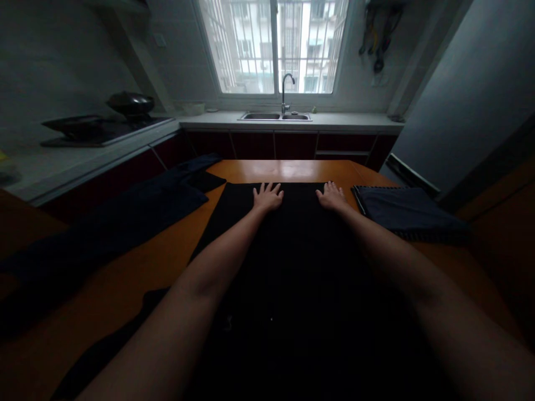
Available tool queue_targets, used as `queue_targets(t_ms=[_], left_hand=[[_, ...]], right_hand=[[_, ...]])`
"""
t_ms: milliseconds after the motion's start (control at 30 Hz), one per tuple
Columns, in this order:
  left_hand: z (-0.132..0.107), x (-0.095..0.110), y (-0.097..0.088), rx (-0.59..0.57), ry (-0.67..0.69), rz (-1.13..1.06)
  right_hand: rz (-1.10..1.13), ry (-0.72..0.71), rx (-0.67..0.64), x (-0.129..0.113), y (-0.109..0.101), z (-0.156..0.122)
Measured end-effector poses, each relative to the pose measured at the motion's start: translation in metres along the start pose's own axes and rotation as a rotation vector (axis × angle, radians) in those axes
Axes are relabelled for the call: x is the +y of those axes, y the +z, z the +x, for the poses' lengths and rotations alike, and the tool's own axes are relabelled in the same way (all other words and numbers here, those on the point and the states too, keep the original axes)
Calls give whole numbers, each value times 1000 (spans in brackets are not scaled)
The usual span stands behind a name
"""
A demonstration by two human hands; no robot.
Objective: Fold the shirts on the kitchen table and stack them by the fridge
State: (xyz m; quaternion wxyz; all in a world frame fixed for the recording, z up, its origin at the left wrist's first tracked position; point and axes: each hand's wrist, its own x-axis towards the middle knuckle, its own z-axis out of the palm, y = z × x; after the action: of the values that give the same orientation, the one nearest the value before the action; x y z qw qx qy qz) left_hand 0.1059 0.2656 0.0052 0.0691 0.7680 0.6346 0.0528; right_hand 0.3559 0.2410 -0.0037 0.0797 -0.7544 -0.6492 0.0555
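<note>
A black garment (292,267) lies spread flat down the middle of an orange wooden table (137,267). My left hand (267,196) rests flat on its far edge with the fingers spread. My right hand (331,196) lies flat on the same far edge, a little to the right, fingers apart. Both arms reach straight forward over the cloth. Neither hand holds anything.
A dark blue garment (125,217) sprawls over the table's left side. A folded dark blue cloth (407,210) sits at the right. Beyond are a counter with a sink and tap (276,114), a window, and a stove with a wok (130,103) at left.
</note>
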Motion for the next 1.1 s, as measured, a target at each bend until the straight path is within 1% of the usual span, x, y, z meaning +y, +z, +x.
queue_targets(t_ms=[33,100,167,233,267,300,367,467,533,600,633,667,700,767,800,833,867,900,1000,1067,1100], left_hand=[[3,-7,-1,6,-8,7],[5,-14,0,21,-19,17],[6,-15,2,34,-19,20],[5,-15,3,49,-18,19],[5,-15,3,54,-19,17],[5,-16,3,58,-22,16],[4,-19,2,57,-28,14],[4,-22,0,56,-23,11],[3,-23,-1,62,-19,8],[3,-21,-1,66,-24,6],[3,-21,-1,67,-26,6],[2,-20,0,69,-28,6],[2,-20,1,74,-27,7],[2,-19,2,84,-24,8],[2,-20,2,88,-23,7],[1,-20,1,88,-25,3],[1,-21,0,85,-25,-5],[0,-21,-2,77,-26,-17],[-5,-19,-12,67,3,-55],[-15,-12,-21,83,40,-66],[-23,-7,-25,91,82,-64]], right_hand=[[-11,18,0,-3,-2,1],[-24,12,-1,-20,-2,-4],[-7,-90,-21,-49,4,-17],[37,-245,-45,-76,12,-31],[54,-304,-48,-85,16,-36],[65,-340,-43,-89,19,-39],[70,-350,-29,-81,20,-36],[51,-314,-33,-49,12,-20],[33,-249,-42,-35,5,-16],[22,-148,-39,-38,4,-25],[20,-124,-36,-46,6,-36],[23,-130,-36,-56,9,-50],[27,-205,-41,-66,14,-65],[49,-439,-49,-81,22,-94],[57,-518,-43,-83,24,-105],[60,-555,-37,-81,24,-112],[58,-544,-29,-75,23,-115],[51,-504,-26,-66,20,-114],[12,-365,-36,-35,5,-97],[-19,-327,-53,-24,-4,-87],[-41,-314,-52,-23,-9,-85]])
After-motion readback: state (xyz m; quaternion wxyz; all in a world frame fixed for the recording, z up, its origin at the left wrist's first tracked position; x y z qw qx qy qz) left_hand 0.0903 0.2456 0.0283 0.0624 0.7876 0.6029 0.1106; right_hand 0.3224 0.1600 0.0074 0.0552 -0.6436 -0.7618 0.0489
